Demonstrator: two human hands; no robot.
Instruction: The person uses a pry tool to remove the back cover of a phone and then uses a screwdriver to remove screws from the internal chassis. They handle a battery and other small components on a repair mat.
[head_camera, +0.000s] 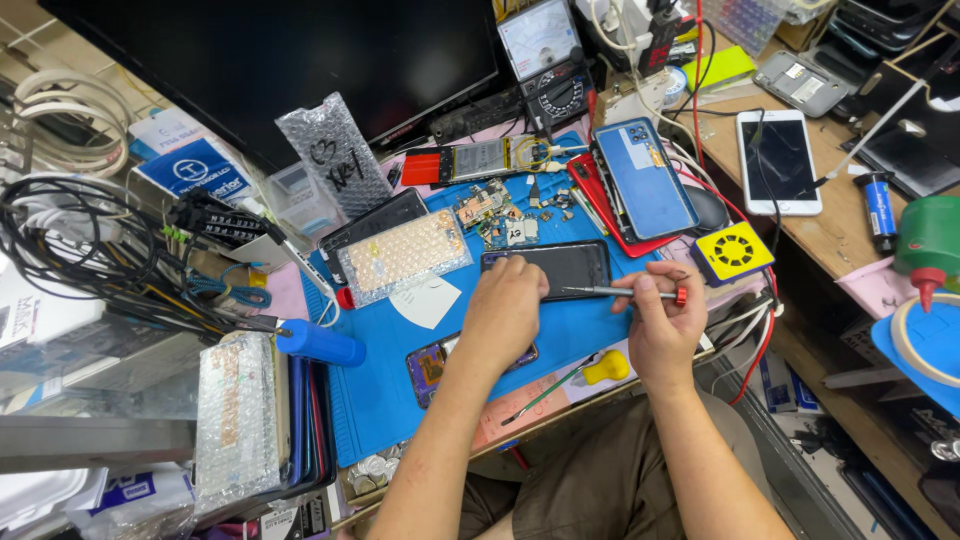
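While your left hand presses the dark phone flat on the blue mat, your right hand pinches a screwdriver — the wooden bench around is cluttered.

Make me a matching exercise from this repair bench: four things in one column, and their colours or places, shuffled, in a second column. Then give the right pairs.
Things:
1. small screwdriver
2. yellow-handled tool
3. white phone
4. blue cylinder

Places:
A. at the left edge of the blue mat
B. on the wooden surface at the right, screen up
C. in the right hand, level, tip toward the left hand
D. near the mat's front edge, between the two forearms

Pairs: 1-C, 2-D, 3-B, 4-A
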